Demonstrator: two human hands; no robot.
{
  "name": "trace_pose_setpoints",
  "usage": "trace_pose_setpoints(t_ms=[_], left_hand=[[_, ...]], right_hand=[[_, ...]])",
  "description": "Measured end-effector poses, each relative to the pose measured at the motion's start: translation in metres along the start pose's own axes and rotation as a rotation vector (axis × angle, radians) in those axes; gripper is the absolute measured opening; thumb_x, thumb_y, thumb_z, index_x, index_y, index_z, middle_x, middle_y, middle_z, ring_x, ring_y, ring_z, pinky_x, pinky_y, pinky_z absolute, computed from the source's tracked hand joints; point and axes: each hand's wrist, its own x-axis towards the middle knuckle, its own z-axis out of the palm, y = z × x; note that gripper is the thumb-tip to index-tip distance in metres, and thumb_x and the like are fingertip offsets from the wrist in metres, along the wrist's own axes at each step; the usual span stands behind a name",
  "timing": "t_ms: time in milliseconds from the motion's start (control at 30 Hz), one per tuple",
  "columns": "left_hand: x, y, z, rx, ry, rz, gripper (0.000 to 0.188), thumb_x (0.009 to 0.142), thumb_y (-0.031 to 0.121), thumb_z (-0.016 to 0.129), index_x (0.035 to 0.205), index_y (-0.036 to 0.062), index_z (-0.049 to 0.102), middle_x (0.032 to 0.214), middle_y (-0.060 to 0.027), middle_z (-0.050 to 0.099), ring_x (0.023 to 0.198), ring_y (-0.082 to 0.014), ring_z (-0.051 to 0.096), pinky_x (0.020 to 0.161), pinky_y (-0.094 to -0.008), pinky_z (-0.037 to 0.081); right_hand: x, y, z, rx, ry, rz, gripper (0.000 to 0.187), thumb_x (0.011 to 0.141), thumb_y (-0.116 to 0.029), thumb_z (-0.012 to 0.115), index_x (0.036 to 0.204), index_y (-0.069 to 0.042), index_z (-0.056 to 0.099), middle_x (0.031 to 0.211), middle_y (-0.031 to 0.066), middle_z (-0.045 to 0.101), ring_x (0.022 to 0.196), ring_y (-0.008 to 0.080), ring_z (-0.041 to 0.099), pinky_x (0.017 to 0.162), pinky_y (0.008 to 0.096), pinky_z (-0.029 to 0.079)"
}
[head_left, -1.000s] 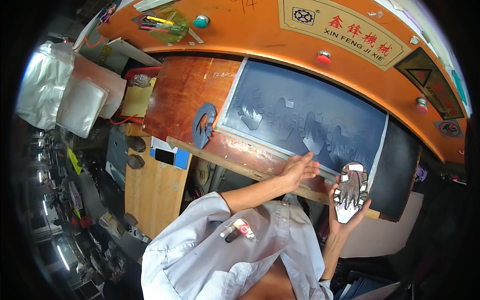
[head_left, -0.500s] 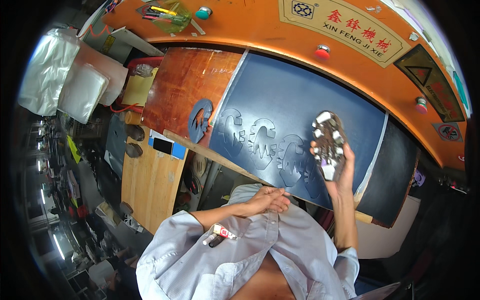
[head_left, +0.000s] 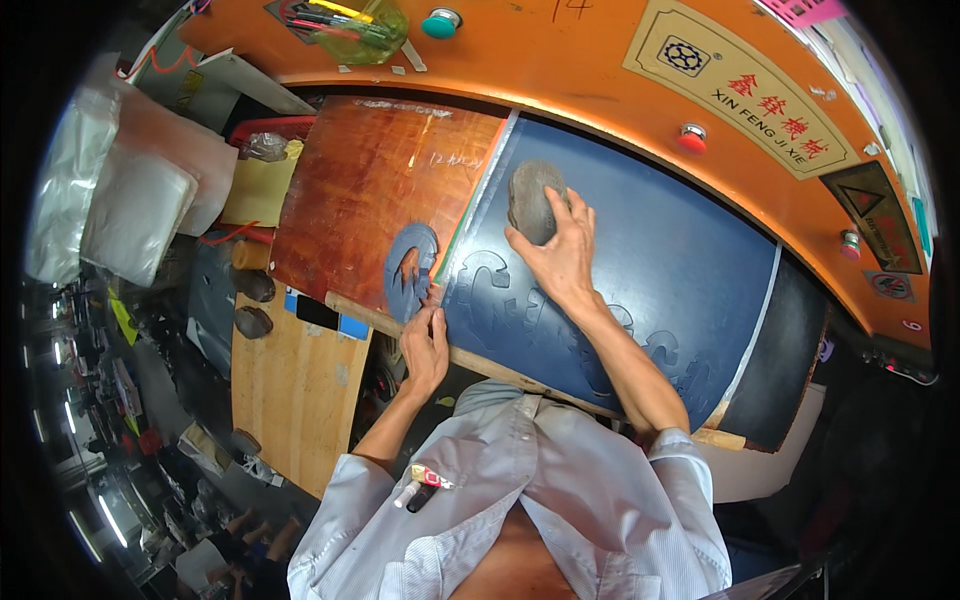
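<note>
Right hand (head_left: 562, 252) clamped on the near end of a grey oval block (head_left: 530, 192), block beyond the palm, over a blue sheet (head_left: 660, 220), left hand (head_left: 424, 350) at a curved dark cutout (head_left: 406, 268), grip unclear

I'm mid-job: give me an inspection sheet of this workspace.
Surface: blue sheet with cut outlines along its near side; reddish-brown board to its left.
Job's things: oval cutting die over the sheet's far-left part; curved blue cutout on the board.
Clutter: phone on wooden table.
Hands: right hand grips the die; left hand at the cutout's near end, contact unclear.
Cables: thin red cord, left.
Surroundings: orange machine beam, red button.
</note>
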Motion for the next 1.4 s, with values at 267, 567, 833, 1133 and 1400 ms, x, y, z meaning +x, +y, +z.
trace_pose_setpoints(t_ms=[267, 567, 833, 1133, 1400], left_hand=[[0.000, -0.016, 0.009, -0.024, 0.071, 0.100, 0.012, 0.100, 0.011, 0.066, 0.101, -0.0001, 0.069, 0.089, -0.0204, 0.071, 0.081, -0.0416, 0.068, 0.074, -0.0490, 0.051], [0.011, -0.010, 0.017, 0.037, 0.108, 0.109, 0.017, 0.101, 0.017, 0.064, 0.099, 0.0012, 0.070, 0.091, -0.0204, 0.072, 0.079, -0.0425, 0.066, 0.074, -0.0496, 0.050], [0.069, 0.018, 0.051, 0.031, 0.226, 0.129, 0.021, 0.102, 0.022, 0.063, 0.092, 0.0045, 0.071, 0.085, -0.0190, 0.071, 0.077, -0.0425, 0.066, 0.071, -0.0511, 0.049], [0.152, 0.057, 0.077, 0.007, 0.149, 0.084, 0.032, 0.105, 0.031, 0.061, 0.095, 0.0023, 0.070, 0.084, -0.0267, 0.070, 0.082, -0.0502, 0.067, 0.072, -0.0568, 0.048], [0.195, 0.076, 0.097, -0.018, 0.151, 0.081, 0.037, 0.106, 0.038, 0.058, 0.101, 0.0045, 0.073, 0.079, -0.0240, 0.069, 0.078, -0.0460, 0.068, 0.073, -0.0517, 0.050]], right_hand=[[0.001, -0.009, 0.047, -0.264, 0.069, -0.037, 0.081, 0.072, -0.030, 0.091, 0.139, 0.002, 0.060, 0.148, 0.0351, 0.043, 0.120, 0.0433, 0.047, 0.103, 0.0506, 0.040], [0.008, -0.010, 0.041, -0.213, 0.070, -0.062, 0.075, 0.079, -0.031, 0.089, 0.139, 0.002, 0.059, 0.150, 0.0348, 0.043, 0.124, 0.0449, 0.047, 0.104, 0.0521, 0.042], [-0.002, 0.093, -0.116, 0.204, 0.358, 0.217, 0.028, 0.099, -0.016, 0.073, 0.121, 0.000, 0.068, 0.113, 0.0107, 0.070, 0.104, 0.0196, 0.066, 0.090, 0.0333, 0.054], [0.050, 0.177, -0.338, -0.108, 1.131, -0.104, 0.035, 0.112, -0.027, 0.054, 0.101, 0.004, 0.066, 0.082, -0.0007, 0.055, 0.075, 0.0091, 0.045, 0.070, 0.0269, 0.040], [-0.023, 0.236, -0.313, -0.064, 0.915, 0.172, 0.025, 0.108, -0.021, 0.060, 0.105, 0.003, 0.067, 0.092, 0.0016, 0.064, 0.086, 0.0101, 0.055, 0.081, 0.0263, 0.047]])
